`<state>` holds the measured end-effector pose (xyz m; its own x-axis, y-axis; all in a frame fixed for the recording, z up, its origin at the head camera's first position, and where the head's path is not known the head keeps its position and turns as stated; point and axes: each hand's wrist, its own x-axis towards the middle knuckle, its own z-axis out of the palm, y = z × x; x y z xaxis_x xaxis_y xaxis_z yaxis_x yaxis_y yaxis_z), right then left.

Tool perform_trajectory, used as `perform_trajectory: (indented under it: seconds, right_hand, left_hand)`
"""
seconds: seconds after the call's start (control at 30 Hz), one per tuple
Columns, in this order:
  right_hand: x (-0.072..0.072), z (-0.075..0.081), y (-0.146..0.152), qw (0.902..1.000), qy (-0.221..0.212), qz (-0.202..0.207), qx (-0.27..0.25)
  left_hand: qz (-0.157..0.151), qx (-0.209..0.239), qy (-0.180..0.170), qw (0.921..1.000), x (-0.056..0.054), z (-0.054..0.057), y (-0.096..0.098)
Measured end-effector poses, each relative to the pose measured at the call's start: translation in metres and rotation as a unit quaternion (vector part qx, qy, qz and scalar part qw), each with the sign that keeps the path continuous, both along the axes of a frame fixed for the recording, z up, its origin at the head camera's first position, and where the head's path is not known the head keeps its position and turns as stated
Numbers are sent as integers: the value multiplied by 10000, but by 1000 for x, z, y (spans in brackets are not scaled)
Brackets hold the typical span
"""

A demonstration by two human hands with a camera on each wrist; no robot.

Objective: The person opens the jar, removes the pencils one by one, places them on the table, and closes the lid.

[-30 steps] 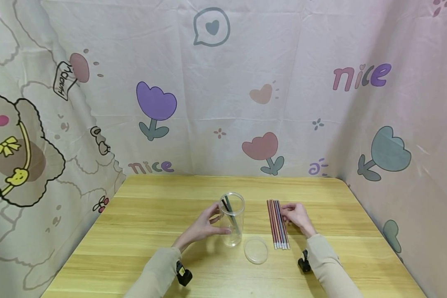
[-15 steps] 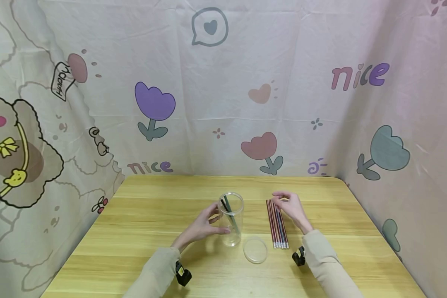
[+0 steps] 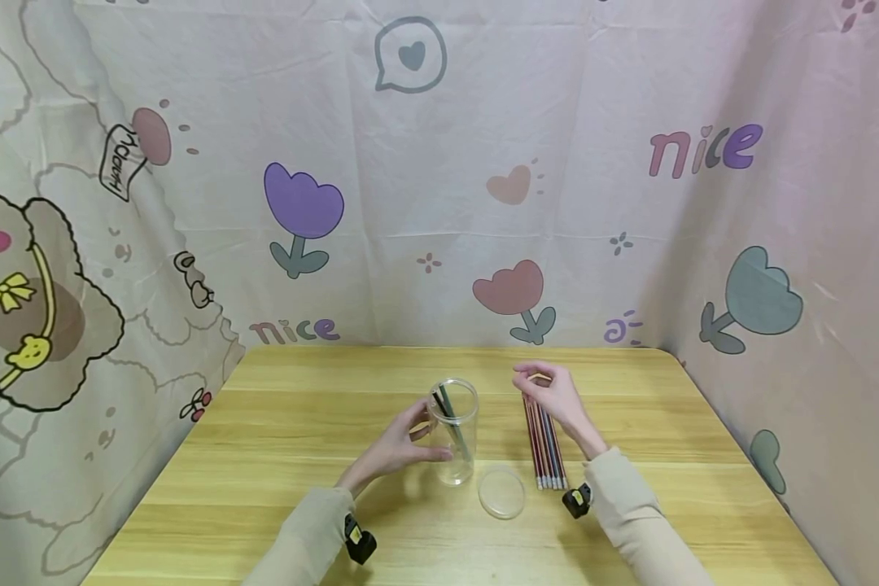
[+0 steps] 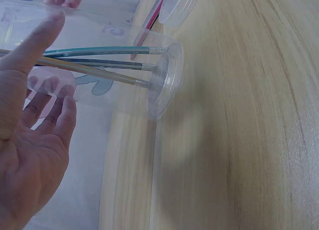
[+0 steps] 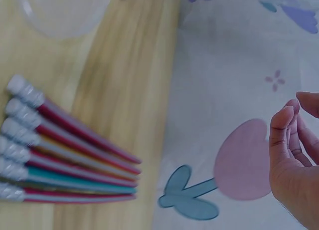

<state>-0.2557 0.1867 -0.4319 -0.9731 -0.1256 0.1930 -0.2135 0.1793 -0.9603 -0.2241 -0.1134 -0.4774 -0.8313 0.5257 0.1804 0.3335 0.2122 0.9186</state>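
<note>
The left hand (image 3: 394, 448) grips the jar (image 3: 470, 427), its thumb and fingers spread round the wall; the jar stands upright on the table (image 3: 300, 407), three pencils (image 4: 119, 64) leaning inside it. Right of the jar lies a row (image 3: 544, 448) of six more, eraser ends toward the person, and the lid (image 3: 501, 493) lies flat near the jar, on its right and nearer the person. The right hand (image 3: 560, 397), right of the jar, hangs by the row's far tips, fingers loosely bent, a narrow gap to the thumb
</note>
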Motion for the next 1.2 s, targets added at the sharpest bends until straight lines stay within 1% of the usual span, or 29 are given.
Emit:
perform_trajectory:
  seconds: [0.13, 0.33, 0.47, 0.7, 0.87, 1.03, 1.2]
  right_hand:
    - [5, 7, -8, 9997, 132, 205, -58]
    - [11, 18, -18, 9982, 391, 459, -19]
    - [16, 26, -26, 9968, 486, 629, 21]
    - [22, 35, -37, 9917, 823, 887, 427]
    - [26, 41, -46, 9886, 927, 1055, 537]
    - [25, 45, -54, 9856, 1038, 1176, 628]
    - [23, 45, -62, 9794, 1299, 1169, 1011]
  left_hand:
    - [14, 9, -31, 10000, 0, 0, 0]
    - [2, 7, -42, 10000, 0, 0, 0]
    - [-8, 16, -25, 10000, 0, 0, 1]
    - [7, 34, -4, 10000, 1, 0, 1]
    - [2, 40, -29, 10000, 1, 1, 1]
    - [9, 54, -69, 10000, 1, 1, 1]
    - [-2, 57, -81, 10000, 1, 2, 0]
